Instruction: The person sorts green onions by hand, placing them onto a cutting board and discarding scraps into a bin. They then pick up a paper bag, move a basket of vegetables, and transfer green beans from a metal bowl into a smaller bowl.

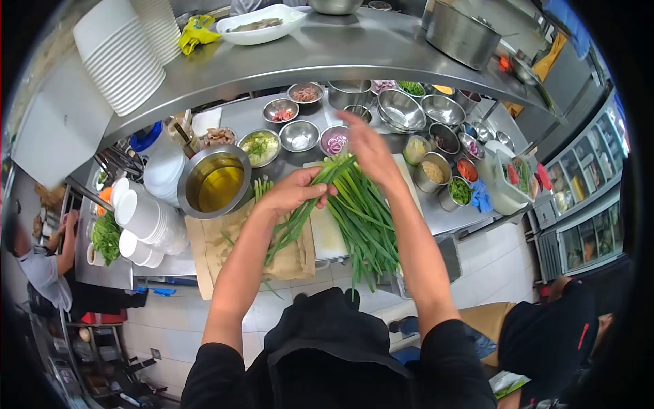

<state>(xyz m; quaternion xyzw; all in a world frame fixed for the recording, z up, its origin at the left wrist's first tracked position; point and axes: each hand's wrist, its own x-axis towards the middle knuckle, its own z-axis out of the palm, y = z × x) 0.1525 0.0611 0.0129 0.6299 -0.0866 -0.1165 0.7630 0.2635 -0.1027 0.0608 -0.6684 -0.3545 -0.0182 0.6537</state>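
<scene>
My left hand is closed around a few green onions, whose leaves hang down over a sheet of brown paper. Just right of it, a larger bunch of green onions lies across a white cutting board, its leaf ends drooping past the counter's front edge. My right hand is raised above the top of that bunch, slightly blurred, with fingers stretched out and nothing seen in them. Cut green stalks lie behind my left wrist.
A steel pot of yellow liquid stands left, beside stacked white tubs. Several steel bowls, one with sliced red onion, line the back under a steel shelf. One person is at right, another at far left.
</scene>
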